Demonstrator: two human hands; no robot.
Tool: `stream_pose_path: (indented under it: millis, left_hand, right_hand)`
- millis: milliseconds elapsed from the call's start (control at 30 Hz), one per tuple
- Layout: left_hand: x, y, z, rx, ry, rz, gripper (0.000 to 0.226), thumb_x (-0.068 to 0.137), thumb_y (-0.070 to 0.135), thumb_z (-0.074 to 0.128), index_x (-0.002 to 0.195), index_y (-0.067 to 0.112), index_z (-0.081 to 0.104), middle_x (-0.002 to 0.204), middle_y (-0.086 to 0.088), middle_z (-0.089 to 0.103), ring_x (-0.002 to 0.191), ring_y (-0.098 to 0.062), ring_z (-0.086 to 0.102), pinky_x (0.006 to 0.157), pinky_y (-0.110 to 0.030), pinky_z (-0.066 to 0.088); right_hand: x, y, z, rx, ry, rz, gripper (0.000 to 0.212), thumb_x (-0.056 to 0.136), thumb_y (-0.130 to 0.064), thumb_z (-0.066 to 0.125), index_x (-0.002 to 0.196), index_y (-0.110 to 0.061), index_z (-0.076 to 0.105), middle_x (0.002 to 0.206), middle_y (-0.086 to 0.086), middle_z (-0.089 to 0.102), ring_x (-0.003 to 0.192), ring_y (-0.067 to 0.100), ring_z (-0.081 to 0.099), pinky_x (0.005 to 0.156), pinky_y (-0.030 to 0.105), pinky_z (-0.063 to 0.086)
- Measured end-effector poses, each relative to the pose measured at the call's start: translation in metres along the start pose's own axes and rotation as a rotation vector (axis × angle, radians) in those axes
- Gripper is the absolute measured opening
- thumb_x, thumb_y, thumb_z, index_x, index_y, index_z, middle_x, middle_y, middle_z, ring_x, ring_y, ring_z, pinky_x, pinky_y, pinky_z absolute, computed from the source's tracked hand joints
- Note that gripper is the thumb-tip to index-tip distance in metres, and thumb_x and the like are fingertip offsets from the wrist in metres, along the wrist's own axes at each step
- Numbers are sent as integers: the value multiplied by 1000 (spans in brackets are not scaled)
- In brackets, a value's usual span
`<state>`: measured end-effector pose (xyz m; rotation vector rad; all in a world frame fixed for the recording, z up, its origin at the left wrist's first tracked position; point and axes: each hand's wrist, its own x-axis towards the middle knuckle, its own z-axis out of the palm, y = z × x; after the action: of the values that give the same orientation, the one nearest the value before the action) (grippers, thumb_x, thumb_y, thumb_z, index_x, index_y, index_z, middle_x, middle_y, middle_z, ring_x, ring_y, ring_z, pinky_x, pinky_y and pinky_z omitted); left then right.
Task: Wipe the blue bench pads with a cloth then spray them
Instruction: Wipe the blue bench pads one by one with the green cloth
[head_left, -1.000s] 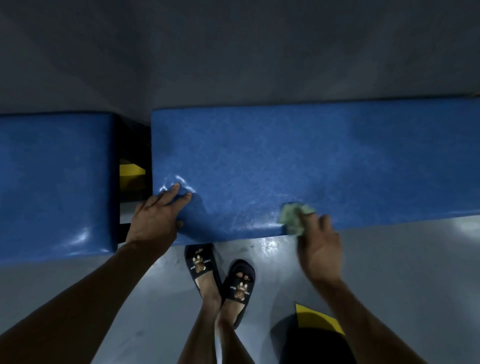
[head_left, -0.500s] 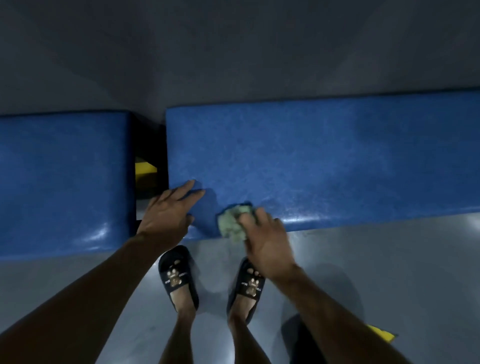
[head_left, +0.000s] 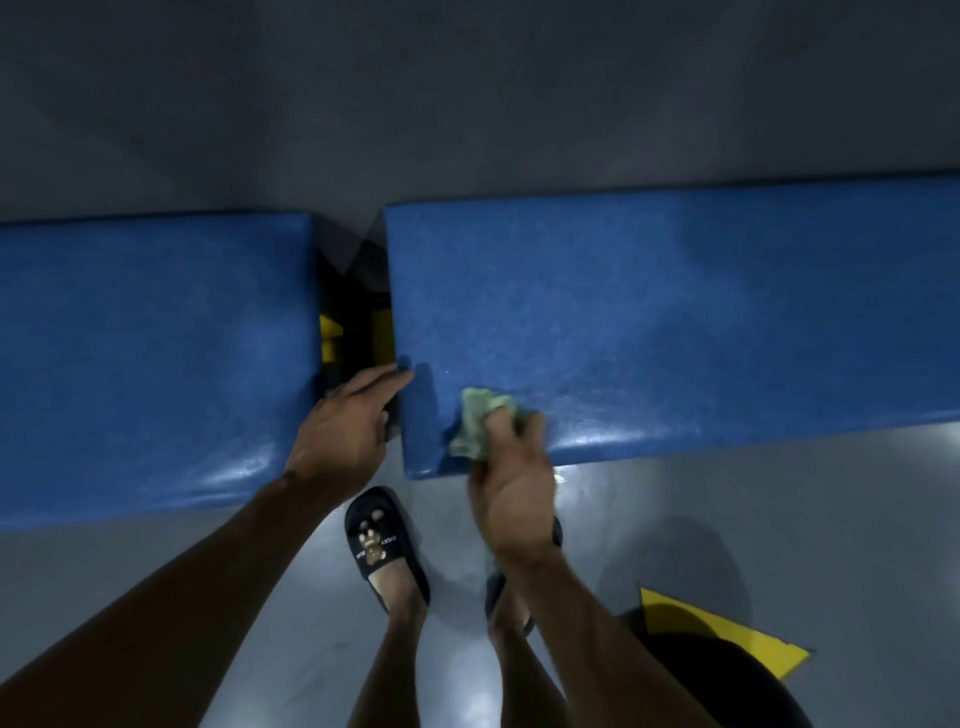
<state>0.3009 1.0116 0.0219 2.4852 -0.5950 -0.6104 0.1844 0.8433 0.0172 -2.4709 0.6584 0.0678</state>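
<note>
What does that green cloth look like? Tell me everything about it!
The cloth is pale green, soft-looking and scrunched into a wrinkly wad, not spread flat. The right hand grips it from below, fingers curled over its right side, pressing it on the near front edge of the right blue bench pad, close to that pad's left corner. Part of it hangs over the pad's rounded front. The left hand rests nearby without touching it.
</note>
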Motion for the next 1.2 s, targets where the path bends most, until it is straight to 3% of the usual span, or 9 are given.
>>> stream_pose_path:
  millis: [200, 400, 500, 600, 700, 833, 933, 1100, 1200]
  left_hand:
    - [-4, -14, -6, -17, -56, -18, 59, 87, 1, 52, 141, 26, 51, 148, 6, 45, 130, -23, 49, 103, -41, 46]
    - [0, -26, -7, -41, -106, -35, 57, 90, 5, 51, 142, 31, 48, 150, 10, 41, 133, -19, 46, 106, -40, 43]
    - [3, -26, -8, -62, -116, -11, 57, 90, 3, 51, 141, 29, 49, 149, 9, 43, 131, -20, 48, 106, -39, 44]
    - [7, -24, -9, -75, -116, 4, 58, 90, 0, 49, 140, 28, 51, 148, 10, 45, 129, -18, 50, 105, -35, 44]
    - [12, -22, -10, -87, -97, 18, 57, 91, -2, 48, 140, 26, 53, 147, 10, 47, 129, -15, 50, 106, -28, 42]
    - [13, -24, -13, -74, -109, 7, 56, 91, -2, 48, 139, 27, 53, 147, 10, 47, 129, -17, 51, 105, -31, 44]
    - [15, -33, -16, -48, -140, 3, 58, 90, 0, 48, 140, 30, 51, 147, 10, 47, 127, -20, 52, 104, -36, 46]
    - [16, -37, -22, -76, -141, 8, 58, 90, -2, 50, 140, 27, 51, 146, 7, 47, 128, -21, 51, 105, -32, 43]
    - [15, -38, -24, -86, -137, 6, 57, 91, -1, 50, 141, 27, 50, 147, 8, 46, 128, -20, 51, 104, -36, 45]
  right_hand:
    - [14, 21, -33, -176, -236, -294, 43, 76, -18, 63, 116, -26, 50, 107, 9, 49, 71, 34, 61, 58, 38, 54]
    - [26, 88, -83, -171, 134, 249, 33, 82, -31, 59, 109, -19, 43, 98, 10, 45, 70, 43, 58, 57, 33, 37]
    - [5, 47, -46, -102, 145, 255, 36, 83, -27, 62, 115, -23, 45, 102, 10, 45, 68, 42, 59, 57, 34, 40]
    - [-17, -13, 1, -21, 2, 163, 48, 80, -19, 63, 121, -32, 43, 111, 2, 42, 63, 28, 62, 54, 31, 44]
    - [-30, -57, 28, -28, -210, 14, 45, 83, -20, 61, 123, -33, 44, 117, 1, 38, 67, 25, 64, 63, 35, 56]
    - [-22, -47, 13, -110, -349, -181, 43, 86, -28, 56, 127, -32, 45, 120, 4, 42, 74, 27, 66, 67, 36, 57]
    - [-1, -6, -22, -101, -208, -66, 41, 80, -33, 59, 120, -31, 50, 107, -1, 43, 67, 29, 64, 57, 35, 52]
    - [20, 46, -52, -124, 127, 365, 37, 80, -23, 68, 108, -26, 44, 102, 7, 43, 69, 43, 59, 55, 37, 45]
    - [15, 6, -16, -96, 121, 335, 43, 82, -25, 69, 121, -25, 50, 111, 8, 43, 70, 40, 61, 57, 33, 42]
